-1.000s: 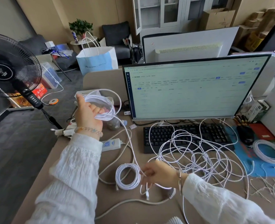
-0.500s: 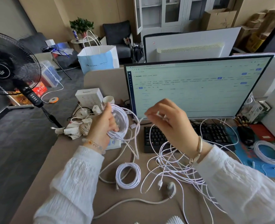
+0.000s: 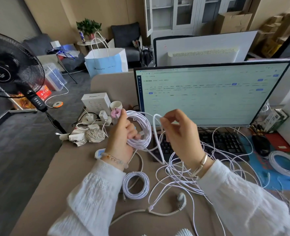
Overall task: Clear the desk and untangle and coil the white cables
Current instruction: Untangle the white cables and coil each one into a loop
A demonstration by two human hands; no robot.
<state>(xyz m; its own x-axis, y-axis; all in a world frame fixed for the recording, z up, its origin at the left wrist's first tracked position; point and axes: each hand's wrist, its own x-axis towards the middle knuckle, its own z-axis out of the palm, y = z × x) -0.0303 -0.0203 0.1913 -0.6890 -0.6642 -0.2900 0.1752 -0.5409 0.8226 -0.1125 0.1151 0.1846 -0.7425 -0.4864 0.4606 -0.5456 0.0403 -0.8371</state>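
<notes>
My left hand [image 3: 122,135] grips a partly wound coil of white cable [image 3: 140,132] above the desk, in front of the monitor's left edge. My right hand [image 3: 180,133] pinches a loop of the same white cable [image 3: 157,133] beside the coil, and the strand runs down into a loose tangle of white cables [image 3: 192,174] spread over the desk and the keyboard. A finished small white coil [image 3: 135,184] lies on the desk below my left wrist. Another white coil [image 3: 285,164] rests on the blue mat at the right.
A monitor [image 3: 209,94] and black keyboard [image 3: 226,142] stand behind the tangle, with a mouse [image 3: 260,144] to the right. A power strip with adapters [image 3: 96,119], a white box [image 3: 95,103], a cup [image 3: 116,105] and crumpled cables sit at the left. A grey plug cord [image 3: 181,200] crosses the front. A black fan [image 3: 13,65] stands left of the desk.
My right hand rose from the desk, lifting a cable strand up to the coil. My left hand came down and toward the middle with the coil.
</notes>
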